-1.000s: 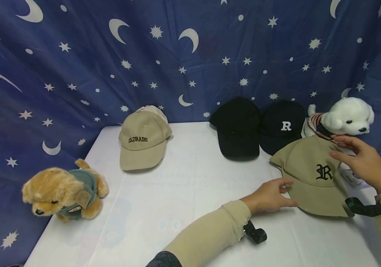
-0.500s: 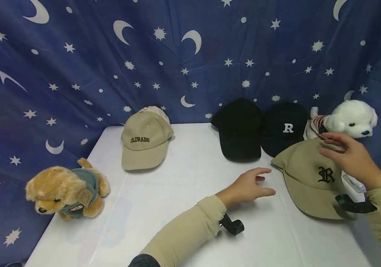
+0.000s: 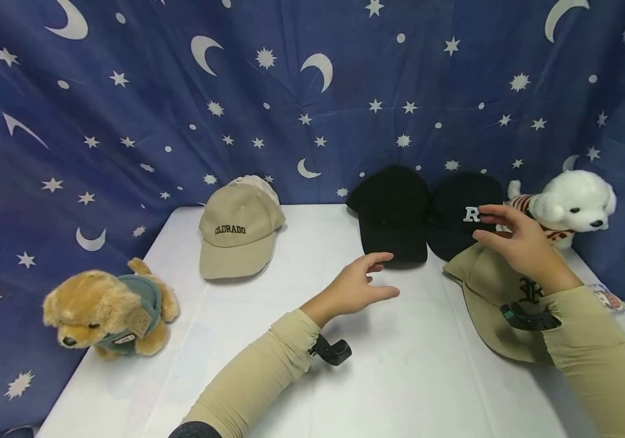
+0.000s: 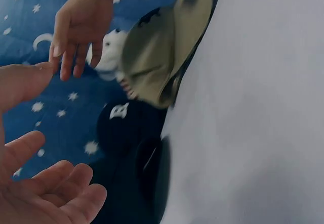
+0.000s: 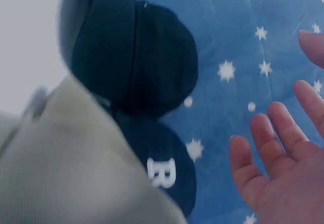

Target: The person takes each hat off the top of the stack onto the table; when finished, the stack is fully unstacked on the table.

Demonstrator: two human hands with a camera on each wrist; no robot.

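Observation:
My left hand (image 3: 352,288) hovers over the white table, in front of the plain black cap (image 3: 391,216); its fingers are apart and hold nothing. Above the khaki cap with a black letter R (image 3: 490,298) is my right hand (image 3: 526,246), also holding nothing, its fingers spread. From the head view it covers part of the khaki cap and the edge of the dark cap with a white R (image 3: 457,210). In the left wrist view, the khaki cap (image 4: 152,57) stands beside the dark caps. The right wrist view has the plain black cap (image 5: 136,52) and blurred khaki cloth below it.
At the back left, a khaki COLORADO cap (image 3: 241,219) lies over a paler cap (image 3: 260,182). A tan plush dog (image 3: 93,304) sits at the left edge, a white plush dog (image 3: 575,198) at the back right. The starry blue curtain (image 3: 290,79) hangs behind.
Both hands have moved left. My left hand has come away from the khaki R cap's brim; my right hand has left its crown side. The khaki cap stays nearly in place.

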